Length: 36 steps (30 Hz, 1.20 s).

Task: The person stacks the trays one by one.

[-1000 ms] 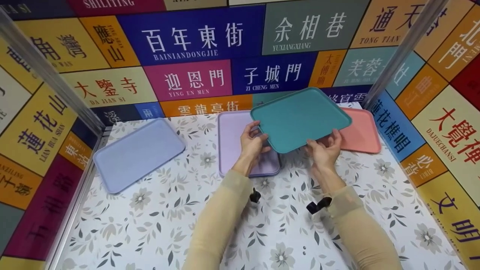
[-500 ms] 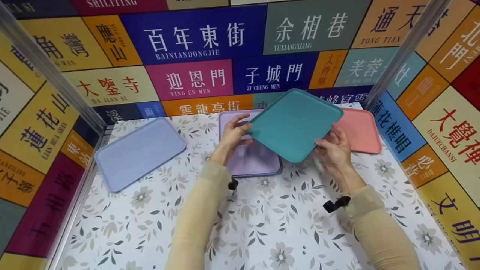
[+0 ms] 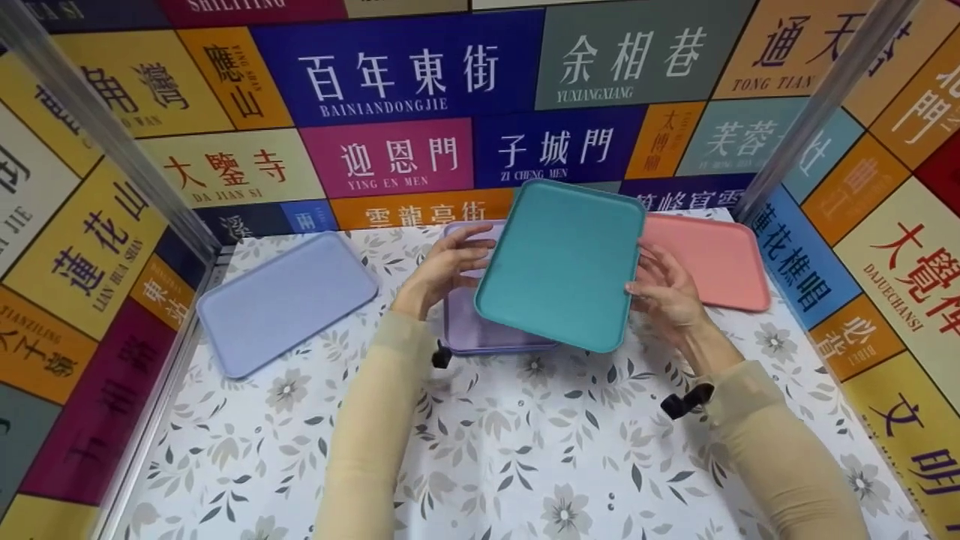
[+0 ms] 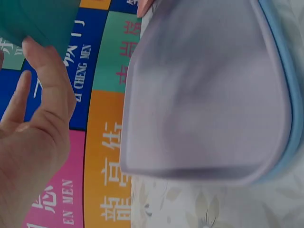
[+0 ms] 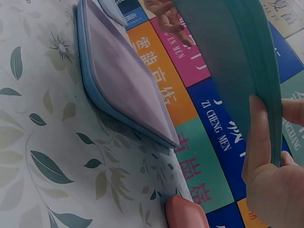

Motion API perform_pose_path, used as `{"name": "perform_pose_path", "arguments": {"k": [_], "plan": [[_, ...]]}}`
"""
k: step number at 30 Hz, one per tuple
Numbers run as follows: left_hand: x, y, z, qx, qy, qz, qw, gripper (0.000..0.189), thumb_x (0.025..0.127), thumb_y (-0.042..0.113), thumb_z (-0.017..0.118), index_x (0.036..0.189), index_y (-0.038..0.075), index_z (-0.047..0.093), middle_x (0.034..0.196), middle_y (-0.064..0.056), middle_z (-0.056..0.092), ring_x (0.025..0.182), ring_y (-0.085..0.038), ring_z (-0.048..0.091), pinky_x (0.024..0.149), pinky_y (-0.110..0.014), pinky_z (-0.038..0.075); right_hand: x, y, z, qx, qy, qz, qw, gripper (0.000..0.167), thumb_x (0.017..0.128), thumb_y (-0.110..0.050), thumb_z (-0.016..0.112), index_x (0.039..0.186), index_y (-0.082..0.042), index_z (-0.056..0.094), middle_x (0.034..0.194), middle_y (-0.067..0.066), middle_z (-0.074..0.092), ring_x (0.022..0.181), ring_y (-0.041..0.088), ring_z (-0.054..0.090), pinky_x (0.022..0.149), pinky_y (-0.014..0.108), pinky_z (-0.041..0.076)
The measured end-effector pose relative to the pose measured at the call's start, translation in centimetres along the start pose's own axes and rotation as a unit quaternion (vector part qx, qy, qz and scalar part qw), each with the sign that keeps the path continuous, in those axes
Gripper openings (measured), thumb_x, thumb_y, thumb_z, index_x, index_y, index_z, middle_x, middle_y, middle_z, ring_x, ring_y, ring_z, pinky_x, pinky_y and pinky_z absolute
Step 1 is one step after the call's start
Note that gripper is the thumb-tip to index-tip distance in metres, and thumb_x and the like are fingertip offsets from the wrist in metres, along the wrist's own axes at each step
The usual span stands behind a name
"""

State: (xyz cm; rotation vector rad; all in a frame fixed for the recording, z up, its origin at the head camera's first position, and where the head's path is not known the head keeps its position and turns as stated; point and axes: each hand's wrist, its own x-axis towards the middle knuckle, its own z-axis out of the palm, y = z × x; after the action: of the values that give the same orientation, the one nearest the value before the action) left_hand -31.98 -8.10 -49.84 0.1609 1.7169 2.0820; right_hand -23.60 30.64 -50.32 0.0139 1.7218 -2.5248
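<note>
A teal rectangular tray [image 3: 562,266] is held up and tilted above the table. My right hand [image 3: 671,292] pinches its right edge, thumb on one face and fingers on the other, as the right wrist view shows. My left hand [image 3: 442,266] is at the tray's left side, fingers spread and loosely bent; in the left wrist view a fingertip overlaps the teal tray's edge. Below lies a light purple tray [image 3: 465,330], partly hidden by the teal one. It is stacked on a blue tray [image 4: 295,114], whose rim shows in both wrist views.
A periwinkle tray [image 3: 289,304] lies at an angle on the left of the floral-patterned table [image 3: 480,450]. At the back right lies a pink tray [image 3: 709,262]. Walls with coloured name panels [image 3: 397,67] enclose the back and both sides, with metal posts [image 3: 832,97] at the corners.
The teal tray has turned from lying slanted sideways to standing more lengthwise towards the person. The left hand has let go of its edge and shifted left; the right hand keeps its grip.
</note>
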Motion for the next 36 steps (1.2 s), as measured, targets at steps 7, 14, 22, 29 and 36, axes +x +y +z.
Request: {"name": "perform_pose_path", "arguments": {"k": [7,14,22,29,36], "plan": [[-0.8,0.0,-0.9,0.007,-0.034,0.003,0.9994,0.063,0.105,0.007,0.069,0.163,0.027,0.059,0.153,-0.012,0.067,0.113,-0.021,0.072,0.089,-0.043,0.067,1.0,0.3,0.2,-0.024,-0.053,0.007,0.9983,0.087,0.096,0.025,0.058,0.173,-0.009,0.034,0.148,-0.002,0.065,0.108,0.015,0.077,0.078,0.033,0.07],[-1.3,0.1,-1.6,0.026,-0.031,0.019,0.999,0.067,0.102,-0.001,0.07,0.163,0.024,0.059,0.147,-0.014,0.065,0.111,-0.024,0.071,0.078,-0.04,0.069,2.1,0.5,0.6,-0.032,-0.077,0.012,0.9965,0.084,0.095,0.026,0.059,0.169,-0.011,0.044,0.148,-0.002,0.067,0.111,0.014,0.077,0.078,0.032,0.071],[-1.8,-0.5,-2.7,0.075,0.017,0.014,0.9969,0.072,0.097,-0.006,0.069,0.163,0.021,0.057,0.149,-0.018,0.063,0.106,-0.025,0.071,0.071,-0.038,0.07,4.8,1.0,1.8,-0.1,-0.086,0.043,0.9903,0.086,0.096,0.023,0.065,0.173,-0.002,0.037,0.143,-0.001,0.065,0.104,0.011,0.077,0.077,0.024,0.068],[-1.6,-1.5,-3.4,0.126,0.064,0.001,0.99,0.077,0.092,-0.009,0.067,0.163,0.017,0.058,0.152,-0.02,0.056,0.1,-0.023,0.069,0.068,-0.034,0.069,6.8,2.4,2.7,-0.202,-0.09,0.063,0.9733,0.083,0.097,0.018,0.064,0.173,-0.003,0.038,0.162,0.017,0.054,0.091,0.004,0.075,0.071,0.018,0.062],[-1.4,-2.5,-3.7,0.155,0.11,-0.011,0.9818,0.084,0.085,-0.015,0.065,0.163,0.013,0.058,0.152,-0.022,0.057,0.101,-0.028,0.069,0.066,-0.035,0.07,8.3,4.4,3.8,-0.257,-0.076,0.085,0.9597,0.085,0.093,0.017,0.062,0.173,-0.005,0.042,0.172,0.027,0.046,0.099,0.003,0.073,0.077,0.019,0.064]]}}
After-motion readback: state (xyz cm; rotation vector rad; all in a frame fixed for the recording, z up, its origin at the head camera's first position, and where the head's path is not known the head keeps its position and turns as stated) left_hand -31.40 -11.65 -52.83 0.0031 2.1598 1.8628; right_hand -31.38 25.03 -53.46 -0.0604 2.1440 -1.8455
